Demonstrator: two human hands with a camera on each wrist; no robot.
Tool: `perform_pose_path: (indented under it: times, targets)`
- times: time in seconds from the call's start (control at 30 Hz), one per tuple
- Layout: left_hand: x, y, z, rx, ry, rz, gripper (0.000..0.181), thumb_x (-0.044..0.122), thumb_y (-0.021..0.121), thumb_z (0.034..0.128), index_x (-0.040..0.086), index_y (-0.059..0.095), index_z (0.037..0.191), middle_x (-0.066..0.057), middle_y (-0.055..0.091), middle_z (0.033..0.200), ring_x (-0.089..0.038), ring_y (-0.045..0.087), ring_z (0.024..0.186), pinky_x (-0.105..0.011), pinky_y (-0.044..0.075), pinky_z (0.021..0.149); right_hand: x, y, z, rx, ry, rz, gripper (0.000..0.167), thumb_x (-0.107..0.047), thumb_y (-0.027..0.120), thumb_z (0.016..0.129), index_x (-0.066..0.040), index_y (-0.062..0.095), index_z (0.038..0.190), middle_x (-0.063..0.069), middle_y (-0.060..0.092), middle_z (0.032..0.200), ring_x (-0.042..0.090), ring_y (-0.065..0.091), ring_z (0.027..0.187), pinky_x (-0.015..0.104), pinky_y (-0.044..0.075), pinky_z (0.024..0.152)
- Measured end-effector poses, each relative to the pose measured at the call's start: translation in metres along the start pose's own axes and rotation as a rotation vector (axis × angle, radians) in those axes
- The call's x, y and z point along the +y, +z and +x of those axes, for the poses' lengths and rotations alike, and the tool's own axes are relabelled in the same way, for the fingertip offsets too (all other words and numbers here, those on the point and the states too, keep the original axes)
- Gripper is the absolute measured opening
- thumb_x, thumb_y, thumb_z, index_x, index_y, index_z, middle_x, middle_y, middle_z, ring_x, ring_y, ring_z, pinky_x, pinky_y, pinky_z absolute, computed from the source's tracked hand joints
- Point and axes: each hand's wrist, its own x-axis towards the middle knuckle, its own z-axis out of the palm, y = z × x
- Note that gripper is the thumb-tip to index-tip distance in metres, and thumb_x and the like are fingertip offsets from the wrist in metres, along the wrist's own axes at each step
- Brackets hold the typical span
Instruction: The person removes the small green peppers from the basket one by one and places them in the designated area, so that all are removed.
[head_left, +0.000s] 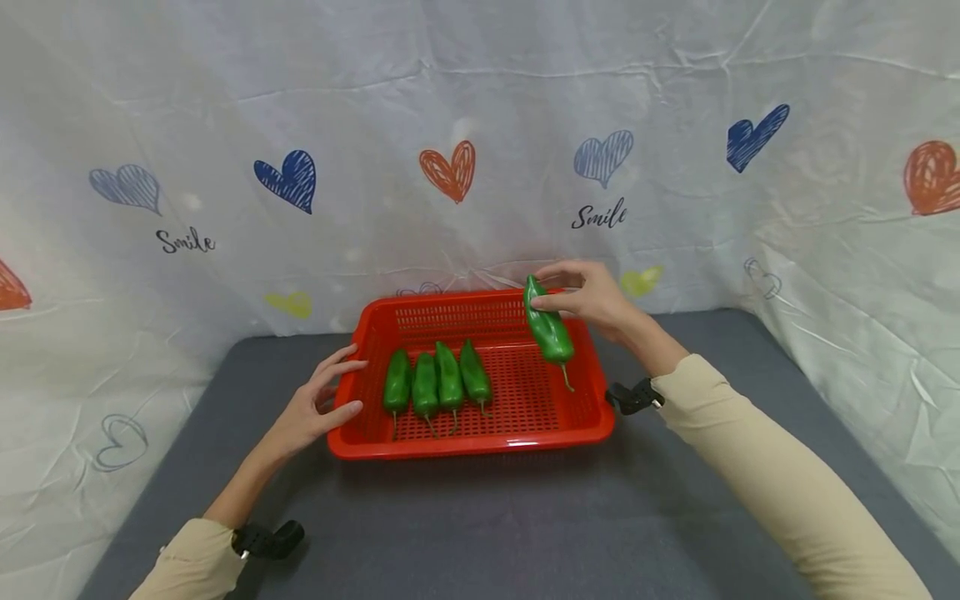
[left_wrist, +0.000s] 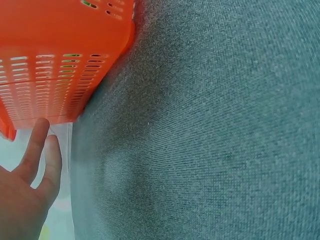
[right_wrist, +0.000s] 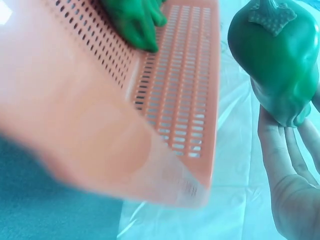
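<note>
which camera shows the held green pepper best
The head view: the held green pepper shows from tip to stem. The right wrist view is closer but crops its stem; the left wrist view doesn't show it.

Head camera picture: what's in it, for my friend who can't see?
A person's right hand holds a green pepper over a red basket, where four more green peppers lie side by side. The left hand is at the basket's left edge. Hearts decorate the white cloth behind.

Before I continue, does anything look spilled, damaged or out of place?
Nothing stands out: four green peppers lie side by side in the red basket, and the right hand holds another pepper, without visible damage.
</note>
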Motion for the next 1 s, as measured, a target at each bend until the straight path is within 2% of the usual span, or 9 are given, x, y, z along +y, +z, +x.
perform_pose_path:
  times: [0.33,0.6,0.7,0.83,0.93,1.0]
  targets:
    - [0.000,-0.001,-0.001,0.005,-0.005,0.002,0.055,-0.003,0.065,0.0942,0.001,0.049,0.146,-0.010,0.021,0.164,-0.047,0.058,0.112,-0.032,0.053,0.087,0.008,-0.017,-0.010,0.034,0.012,-0.033,0.051,-0.010,0.081,0.089,0.001,0.061,0.134,0.017,0.060,0.131,0.029,0.060,0.115,0.045,0.053,0.088]
    - [0.001,0.000,-0.001,-0.001,-0.008,0.003,0.055,-0.002,0.065,0.0943,0.001,0.048,0.147,-0.011,0.021,0.164,-0.046,0.059,0.112,-0.033,0.053,0.087,0.015,-0.033,-0.020,0.063,0.054,0.031,0.052,-0.012,0.077,0.092,0.003,0.057,0.138,0.018,0.056,0.135,0.027,0.060,0.113,0.041,0.053,0.089]
    - [0.001,0.000,-0.002,0.001,-0.014,0.017,0.055,-0.002,0.065,0.0949,0.002,0.048,0.147,-0.009,0.021,0.164,-0.044,0.055,0.120,-0.043,0.052,0.092,0.017,-0.039,-0.024,0.075,0.065,0.060,0.053,-0.013,0.076,0.093,0.003,0.055,0.139,0.016,0.057,0.132,0.024,0.060,0.113,0.039,0.052,0.090]
    - [0.001,0.000,-0.003,0.002,-0.016,0.028,0.056,-0.001,0.064,0.0960,0.005,0.048,0.149,-0.006,0.020,0.165,-0.040,0.045,0.132,-0.064,0.041,0.096,0.019,-0.047,-0.030,0.106,0.061,0.083,0.053,-0.013,0.077,0.093,0.003,0.056,0.139,0.012,0.061,0.127,0.023,0.061,0.112,0.036,0.052,0.090]
    - [0.002,0.000,-0.002,0.002,-0.014,0.025,0.056,-0.001,0.064,0.0961,0.006,0.048,0.149,-0.006,0.020,0.165,-0.039,0.044,0.133,-0.062,0.041,0.098,0.021,-0.053,-0.035,0.132,0.065,0.082,0.052,-0.013,0.077,0.093,0.001,0.056,0.139,0.010,0.062,0.128,0.022,0.060,0.114,0.035,0.052,0.091]
    - [0.001,0.001,-0.002,0.002,-0.013,0.024,0.056,-0.001,0.064,0.0961,0.006,0.048,0.149,-0.005,0.020,0.165,-0.038,0.048,0.129,-0.053,0.045,0.098,0.024,-0.057,-0.038,0.153,0.075,0.081,0.052,-0.013,0.077,0.093,0.001,0.057,0.139,0.010,0.062,0.129,0.021,0.060,0.114,0.034,0.052,0.091]
